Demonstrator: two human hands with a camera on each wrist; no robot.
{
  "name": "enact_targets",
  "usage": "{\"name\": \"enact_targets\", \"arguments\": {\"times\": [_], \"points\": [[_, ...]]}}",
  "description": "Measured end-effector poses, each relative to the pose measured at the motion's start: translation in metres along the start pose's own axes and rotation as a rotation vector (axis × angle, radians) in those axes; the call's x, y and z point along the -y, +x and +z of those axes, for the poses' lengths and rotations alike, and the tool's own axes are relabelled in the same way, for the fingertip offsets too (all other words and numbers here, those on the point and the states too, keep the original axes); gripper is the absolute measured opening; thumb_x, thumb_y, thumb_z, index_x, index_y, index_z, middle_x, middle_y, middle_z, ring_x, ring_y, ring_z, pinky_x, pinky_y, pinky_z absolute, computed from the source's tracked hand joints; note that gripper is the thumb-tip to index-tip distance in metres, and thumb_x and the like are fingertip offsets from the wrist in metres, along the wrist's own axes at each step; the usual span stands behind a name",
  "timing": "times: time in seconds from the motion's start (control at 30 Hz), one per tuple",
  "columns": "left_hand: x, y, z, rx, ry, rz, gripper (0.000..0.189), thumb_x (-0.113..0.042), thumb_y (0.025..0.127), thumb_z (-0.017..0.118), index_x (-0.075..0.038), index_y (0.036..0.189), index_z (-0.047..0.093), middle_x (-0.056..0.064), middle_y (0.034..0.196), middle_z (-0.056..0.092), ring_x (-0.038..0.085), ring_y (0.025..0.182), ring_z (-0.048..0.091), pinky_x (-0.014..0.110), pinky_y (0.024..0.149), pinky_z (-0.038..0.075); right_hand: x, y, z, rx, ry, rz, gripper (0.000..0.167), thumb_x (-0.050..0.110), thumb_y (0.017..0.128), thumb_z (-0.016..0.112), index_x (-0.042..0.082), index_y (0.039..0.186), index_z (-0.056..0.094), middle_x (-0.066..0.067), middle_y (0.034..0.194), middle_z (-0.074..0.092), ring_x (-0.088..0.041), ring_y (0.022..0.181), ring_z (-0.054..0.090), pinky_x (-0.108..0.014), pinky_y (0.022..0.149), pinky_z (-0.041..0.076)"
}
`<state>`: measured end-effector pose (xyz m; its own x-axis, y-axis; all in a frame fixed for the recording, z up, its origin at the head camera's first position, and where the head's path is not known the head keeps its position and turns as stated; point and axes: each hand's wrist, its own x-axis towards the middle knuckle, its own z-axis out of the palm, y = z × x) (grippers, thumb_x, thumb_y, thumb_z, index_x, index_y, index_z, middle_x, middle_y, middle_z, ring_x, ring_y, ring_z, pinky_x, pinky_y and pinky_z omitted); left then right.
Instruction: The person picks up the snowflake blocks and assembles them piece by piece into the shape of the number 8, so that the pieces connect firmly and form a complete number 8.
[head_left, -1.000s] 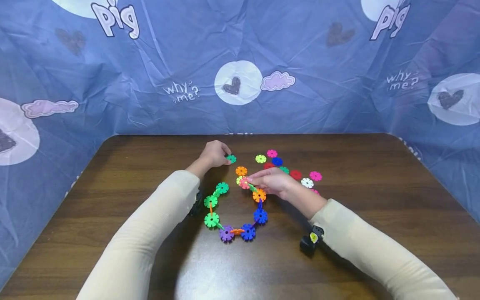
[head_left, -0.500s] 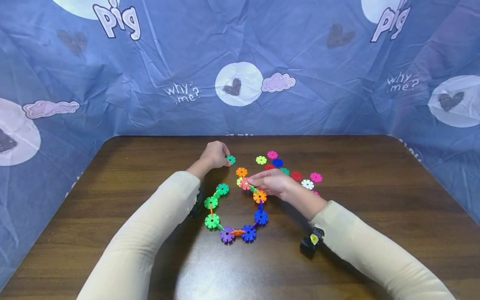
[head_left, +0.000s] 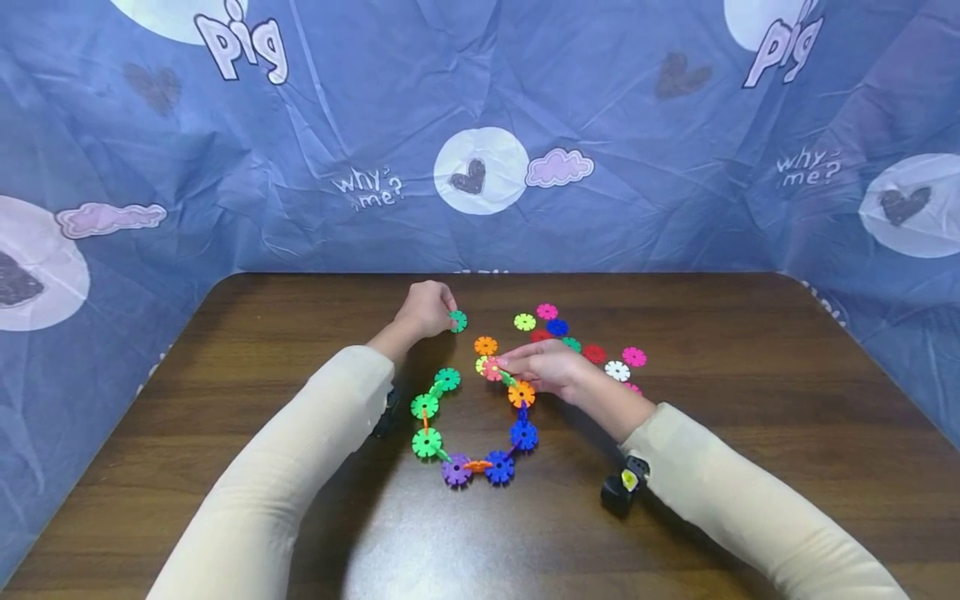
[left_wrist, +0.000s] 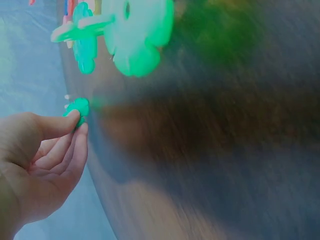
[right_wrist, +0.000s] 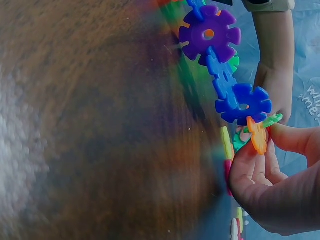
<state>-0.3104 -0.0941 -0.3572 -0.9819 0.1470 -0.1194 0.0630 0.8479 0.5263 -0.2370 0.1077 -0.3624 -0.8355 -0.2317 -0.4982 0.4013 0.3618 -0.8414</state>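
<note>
Out at the far left of the chain, my left hand (head_left: 427, 308) pinches a teal-green notched interlocking disc (head_left: 458, 322) between thumb and fingers; the left wrist view shows the thumb (left_wrist: 62, 125) on the disc's edge. A horseshoe-shaped chain of such discs stands on the table, its gap facing away from me. Purple (head_left: 457, 471) and blue (head_left: 499, 467) discs form its near side. One end is a green disc (head_left: 447, 380). At the other end my right hand (head_left: 551, 367) pinches a coral disc (head_left: 492, 368), just past an orange disc (head_left: 522, 394); its fingers partly hide that end.
Loose discs lie behind and beside my right hand, among them orange (head_left: 486, 346), yellow (head_left: 525, 322), blue (head_left: 557, 327), white (head_left: 618, 371) and pink (head_left: 634, 357). The brown table (head_left: 712, 333) ends at a blue printed cloth (head_left: 480, 83) hung around it.
My left hand has drawn slightly left with the teal-green disc, which now stands more upright. My right hand keeps its hold on the chain's end. The head view has shifted slightly.
</note>
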Motion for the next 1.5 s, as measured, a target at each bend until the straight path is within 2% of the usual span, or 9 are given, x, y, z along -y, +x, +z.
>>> {"name": "enact_targets", "arguments": {"times": [0.13,0.27,0.47,0.57,0.83,1.0,1.13,1.3,1.5], "points": [[0.003,-0.003,-0.003,-0.023,-0.003,0.022,0.014,-0.010,0.083,0.073,-0.003,0.092,0.067,0.010,0.091,0.066,0.020,0.083,0.057,0.029,0.073,0.050,-0.001,0.000,0.000,-0.001,0.003,0.010,0.037,0.026,0.092,0.064,0.003,0.121,0.063,0.003,0.094,0.068,-0.013,0.084,0.057,-0.026,0.082,0.049],[0.008,-0.010,-0.007,-0.031,-0.023,0.046,0.015,-0.010,0.082,0.073,-0.003,0.094,0.071,0.012,0.091,0.073,0.021,0.085,0.064,0.031,0.079,0.053,-0.001,-0.001,-0.001,0.004,0.009,0.019,0.036,0.027,0.093,0.064,0.005,0.121,0.064,0.000,0.105,0.070,-0.014,0.091,0.061,-0.027,0.086,0.050],[0.012,-0.023,-0.016,0.017,-0.082,0.034,0.015,-0.010,0.081,0.070,-0.004,0.093,0.075,0.009,0.090,0.076,0.021,0.090,0.063,0.031,0.082,0.052,0.000,-0.001,-0.001,0.017,0.011,-0.010,0.035,0.024,0.093,0.063,0.002,0.121,0.063,0.009,0.083,0.066,-0.010,0.078,0.056,-0.024,0.077,0.049],[0.012,-0.028,-0.020,0.014,-0.091,0.024,0.015,-0.011,0.080,0.069,-0.004,0.092,0.076,0.008,0.088,0.076,0.021,0.092,0.062,0.031,0.083,0.051,0.000,-0.001,-0.001,0.020,0.011,-0.022,0.036,0.023,0.094,0.062,0.000,0.122,0.062,0.010,0.081,0.066,-0.009,0.077,0.056,-0.024,0.076,0.049],[0.013,-0.042,-0.024,-0.023,-0.127,-0.014,0.016,-0.014,0.082,0.068,-0.004,0.092,0.075,0.004,0.077,0.073,0.019,0.084,0.063,0.028,0.077,0.051,0.000,0.000,0.000,0.015,0.012,-0.004,0.037,0.025,0.093,0.063,0.002,0.123,0.063,0.004,0.097,0.070,-0.012,0.088,0.060,-0.027,0.086,0.050],[0.012,-0.047,-0.025,-0.004,-0.180,-0.025,0.017,-0.013,0.081,0.069,-0.004,0.094,0.075,0.007,0.079,0.074,0.015,0.077,0.060,0.021,0.066,0.046,-0.001,0.002,0.000,0.003,0.015,0.016,0.037,0.026,0.093,0.064,0.004,0.122,0.064,-0.003,0.113,0.070,-0.014,0.094,0.062,-0.029,0.090,0.051],[0.010,-0.050,-0.024,0.005,-0.216,-0.027,0.017,-0.012,0.081,0.070,-0.004,0.095,0.074,0.009,0.081,0.074,0.016,0.073,0.063,0.019,0.062,0.047,-0.001,0.002,0.000,0.011,0.012,0.009,0.038,0.027,0.093,0.064,0.004,0.123,0.063,-0.006,0.121,0.068,-0.015,0.099,0.063,-0.034,0.097,0.049],[0.006,-0.055,-0.022,0.024,-0.258,-0.021,0.016,-0.011,0.082,0.070,-0.004,0.096,0.074,0.007,0.077,0.073,0.027,0.083,0.069,0.020,0.061,0.049,0.000,0.002,0.000,0.019,0.012,-0.001,0.037,0.025,0.094,0.063,0.003,0.124,0.062,-0.006,0.120,0.069,-0.015,0.100,0.063,-0.036,0.100,0.048],[0.004,-0.061,-0.018,0.046,-0.289,-0.009,0.017,-0.011,0.082,0.071,-0.003,0.096,0.073,0.002,0.072,0.071,0.028,0.083,0.070,0.019,0.060,0.049,-0.001,0.003,-0.001,0.020,0.020,0.015,0.037,0.026,0.093,0.064,0.004,0.124,0.062,0.001,0.106,0.071,-0.015,0.094,0.063,-0.031,0.093,0.049]]}}
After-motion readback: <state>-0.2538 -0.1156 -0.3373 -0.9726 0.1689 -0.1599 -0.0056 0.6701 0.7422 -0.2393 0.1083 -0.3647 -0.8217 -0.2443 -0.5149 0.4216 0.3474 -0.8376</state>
